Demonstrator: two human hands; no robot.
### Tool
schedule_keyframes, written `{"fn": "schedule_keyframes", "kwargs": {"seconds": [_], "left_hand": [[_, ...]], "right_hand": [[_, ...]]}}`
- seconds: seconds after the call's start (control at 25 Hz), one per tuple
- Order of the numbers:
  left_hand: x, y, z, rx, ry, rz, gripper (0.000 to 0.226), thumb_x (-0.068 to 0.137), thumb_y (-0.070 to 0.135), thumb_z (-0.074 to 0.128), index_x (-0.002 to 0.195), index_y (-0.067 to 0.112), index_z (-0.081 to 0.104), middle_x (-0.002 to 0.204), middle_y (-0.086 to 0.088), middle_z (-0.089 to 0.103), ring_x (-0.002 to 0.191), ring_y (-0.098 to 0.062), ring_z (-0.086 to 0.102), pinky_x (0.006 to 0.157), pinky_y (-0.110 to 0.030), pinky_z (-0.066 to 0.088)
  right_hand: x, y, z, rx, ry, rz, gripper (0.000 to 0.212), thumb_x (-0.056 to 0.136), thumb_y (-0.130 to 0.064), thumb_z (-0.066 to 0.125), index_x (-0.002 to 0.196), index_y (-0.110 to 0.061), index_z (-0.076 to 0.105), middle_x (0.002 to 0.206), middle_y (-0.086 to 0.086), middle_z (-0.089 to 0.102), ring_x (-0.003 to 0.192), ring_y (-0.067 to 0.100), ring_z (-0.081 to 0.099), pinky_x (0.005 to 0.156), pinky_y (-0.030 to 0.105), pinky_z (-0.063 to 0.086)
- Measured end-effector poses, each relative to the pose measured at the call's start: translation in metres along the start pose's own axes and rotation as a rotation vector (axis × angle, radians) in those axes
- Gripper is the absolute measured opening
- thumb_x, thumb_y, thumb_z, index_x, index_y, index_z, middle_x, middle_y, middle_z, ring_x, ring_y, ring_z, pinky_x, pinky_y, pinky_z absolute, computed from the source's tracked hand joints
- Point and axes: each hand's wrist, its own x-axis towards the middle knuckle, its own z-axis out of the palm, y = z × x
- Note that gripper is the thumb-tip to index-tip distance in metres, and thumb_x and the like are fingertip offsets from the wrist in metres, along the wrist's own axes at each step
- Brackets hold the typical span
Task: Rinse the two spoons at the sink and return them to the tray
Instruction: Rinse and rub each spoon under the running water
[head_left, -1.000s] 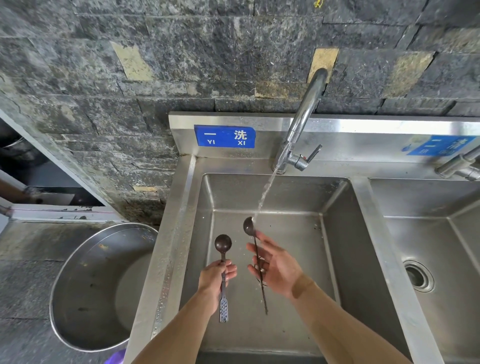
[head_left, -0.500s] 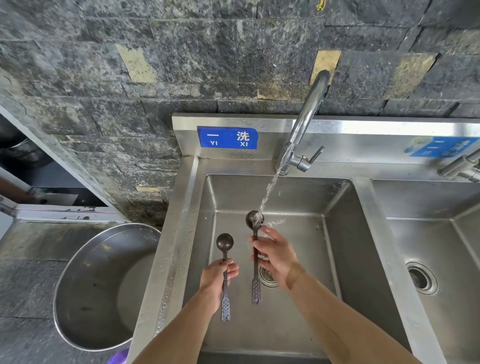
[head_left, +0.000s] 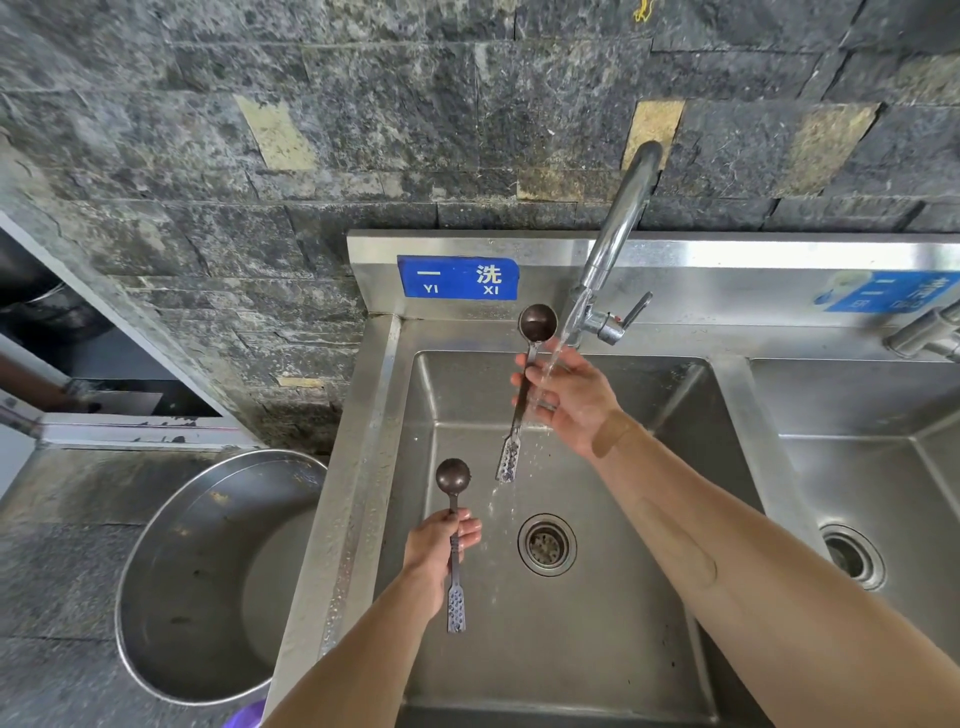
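Two dark metal spoons with round bowls and perforated handle ends are over the left steel sink (head_left: 675, 519). My left hand (head_left: 439, 545) grips the first spoon (head_left: 453, 475) by its handle, bowl pointing away, low over the sink's left side. My right hand (head_left: 569, 397) holds the second spoon (head_left: 537, 323) higher up, just under the tap (head_left: 618, 234). Water runs from the tap onto my right fingers and the spoon's handle, and drips down toward the drain (head_left: 546, 544). No tray is in view.
A second sink basin (head_left: 883, 467) lies to the right with its own tap (head_left: 924, 332). A large steel basin (head_left: 171, 597) stands on the floor at the left of the sink unit. A dark stone wall rises behind, with a blue label (head_left: 457, 278) on the backsplash.
My right hand has lifted its spoon up and away, from mid-sink to just under the tap, so water now hits the handle and fingers. The left hand stayed about where it was.
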Motion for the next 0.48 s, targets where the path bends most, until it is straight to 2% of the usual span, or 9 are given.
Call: {"fn": "schedule_keyframes", "kwargs": {"seconds": [0.16, 0.28, 0.4, 0.48], "left_hand": [[0.002, 0.004, 0.004, 0.005, -0.013, 0.006, 0.022, 0.098, 0.008, 0.046, 0.108, 0.002, 0.065, 0.090, -0.014, 0.071, 0.082, -0.024, 0.066, 0.068, -0.028, 0.043], [0.001, 0.004, 0.008, -0.001, -0.038, 0.004, 0.023, 0.097, 0.007, 0.045, 0.108, 0.001, 0.064, 0.090, -0.015, 0.066, 0.083, -0.025, 0.061, 0.065, -0.028, 0.040], [-0.003, -0.002, 0.016, -0.013, -0.075, -0.018, 0.017, 0.095, 0.006, 0.046, 0.101, 0.002, 0.062, 0.087, -0.013, 0.061, 0.072, -0.021, 0.055, 0.060, -0.026, 0.036], [-0.007, -0.009, 0.025, -0.014, -0.088, -0.047, 0.014, 0.093, 0.006, 0.047, 0.096, 0.006, 0.060, 0.084, -0.011, 0.059, 0.068, -0.019, 0.052, 0.058, -0.026, 0.034]], "right_hand": [[0.005, -0.010, -0.006, -0.001, 0.015, -0.007, 0.050, 0.092, 0.010, 0.055, 0.133, -0.018, 0.053, 0.108, 0.010, 0.072, 0.091, 0.025, 0.070, 0.096, 0.053, 0.053], [0.000, 0.000, -0.021, -0.061, 0.038, 0.012, 0.044, 0.091, 0.008, 0.058, 0.121, -0.023, 0.059, 0.102, 0.007, 0.074, 0.086, 0.023, 0.072, 0.082, 0.045, 0.058], [-0.006, 0.025, -0.047, -0.161, 0.100, 0.074, 0.051, 0.089, 0.005, 0.063, 0.133, -0.020, 0.054, 0.105, 0.006, 0.076, 0.091, 0.023, 0.073, 0.084, 0.041, 0.057], [-0.012, 0.046, -0.066, -0.188, 0.147, 0.125, 0.051, 0.088, 0.004, 0.064, 0.132, -0.019, 0.055, 0.104, 0.006, 0.077, 0.090, 0.022, 0.074, 0.077, 0.036, 0.059]]}}
